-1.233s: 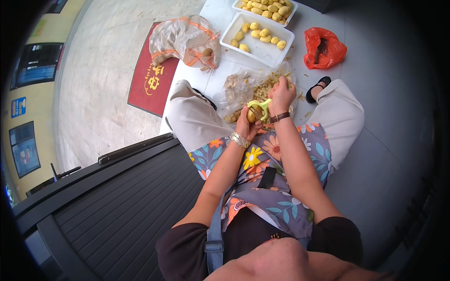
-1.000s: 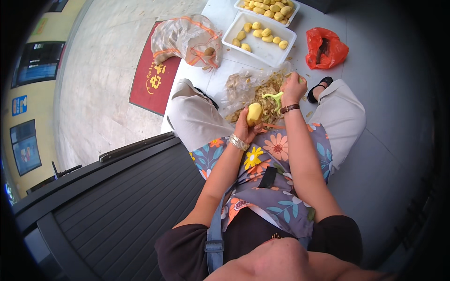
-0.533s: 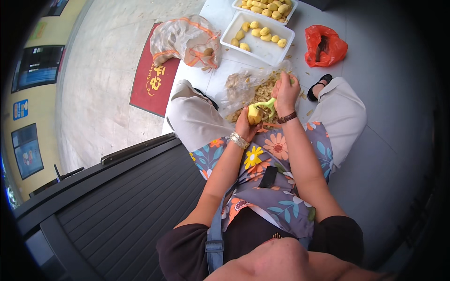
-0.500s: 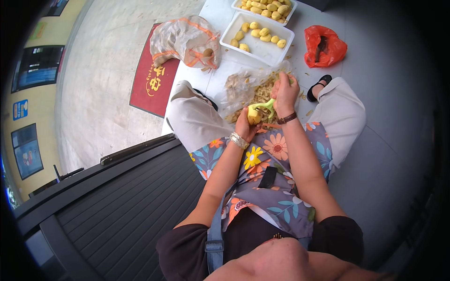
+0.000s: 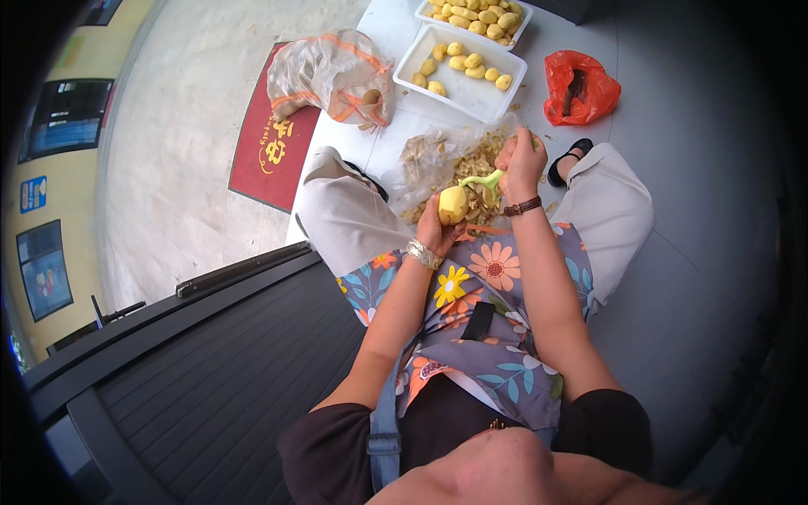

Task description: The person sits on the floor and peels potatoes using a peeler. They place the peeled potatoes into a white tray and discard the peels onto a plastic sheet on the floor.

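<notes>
My left hand point(image 5: 435, 229) is closed around a potato point(image 5: 453, 204), mostly yellow with some brown skin left near its lower end. A light-green peeler point(image 5: 484, 180) is gripped by its handle in my right hand point(image 5: 523, 167). The peeler's head sits just beyond and to the right of the potato, apart from it. Below both hands, a heap of potato peelings point(image 5: 481, 162) lies on a clear plastic bag point(image 5: 427, 160) between my feet.
A white tub point(image 5: 497, 104) with peeled potatoes stands ahead, and a second tub point(image 5: 528, 18) full of them behind it. A bag of unpeeled potatoes point(image 5: 324, 80) lies left by a red mat point(image 5: 252, 164). Right is a red plastic bag point(image 5: 599, 99) with something dark inside.
The peeler has come off the potato and moved slightly up and right with my right hand. The potato now shows more fully in my left hand.
</notes>
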Motion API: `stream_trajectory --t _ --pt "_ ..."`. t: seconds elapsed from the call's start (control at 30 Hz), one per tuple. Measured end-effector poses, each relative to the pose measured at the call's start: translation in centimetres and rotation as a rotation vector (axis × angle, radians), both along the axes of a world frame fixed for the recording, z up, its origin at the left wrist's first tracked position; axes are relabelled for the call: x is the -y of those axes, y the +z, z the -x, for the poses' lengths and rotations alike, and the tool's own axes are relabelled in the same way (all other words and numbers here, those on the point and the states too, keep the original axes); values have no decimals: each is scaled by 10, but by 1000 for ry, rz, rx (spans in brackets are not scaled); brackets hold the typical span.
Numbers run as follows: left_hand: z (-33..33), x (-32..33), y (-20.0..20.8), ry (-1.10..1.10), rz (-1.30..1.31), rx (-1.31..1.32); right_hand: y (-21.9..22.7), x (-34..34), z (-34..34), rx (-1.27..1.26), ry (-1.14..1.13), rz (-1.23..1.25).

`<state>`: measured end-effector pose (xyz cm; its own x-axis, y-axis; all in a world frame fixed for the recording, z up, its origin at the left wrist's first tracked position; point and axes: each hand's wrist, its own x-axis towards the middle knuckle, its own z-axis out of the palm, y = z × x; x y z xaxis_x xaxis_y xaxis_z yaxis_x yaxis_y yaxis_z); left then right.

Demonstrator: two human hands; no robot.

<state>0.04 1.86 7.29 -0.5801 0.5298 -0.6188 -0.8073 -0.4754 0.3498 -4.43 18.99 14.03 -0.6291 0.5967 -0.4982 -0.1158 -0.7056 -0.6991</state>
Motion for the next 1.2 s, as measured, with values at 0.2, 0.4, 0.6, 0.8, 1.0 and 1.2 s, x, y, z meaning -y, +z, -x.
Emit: stream_trajectory --t 0.2,0.4,0.6,0.8,1.0,1.2 --pt "0 0 8 -59 -74 9 -9 12 1 69 -50 -166" --pt "1 2 -2 12 -67 37 18 29 -10 38 114 -56" --pt "2 7 -2 -66 -272 -52 -32 -2 2 98 -127 -289" --pt "4 3 -11 95 -128 -63 -25 -9 -13 56 -172 -226" --pt "6 9 -9 101 -347 -108 -26 -9 -25 47 -192 -122" --pt "4 7 7 -16 -136 -319 -3 -14 -25 -14 -197 -95"
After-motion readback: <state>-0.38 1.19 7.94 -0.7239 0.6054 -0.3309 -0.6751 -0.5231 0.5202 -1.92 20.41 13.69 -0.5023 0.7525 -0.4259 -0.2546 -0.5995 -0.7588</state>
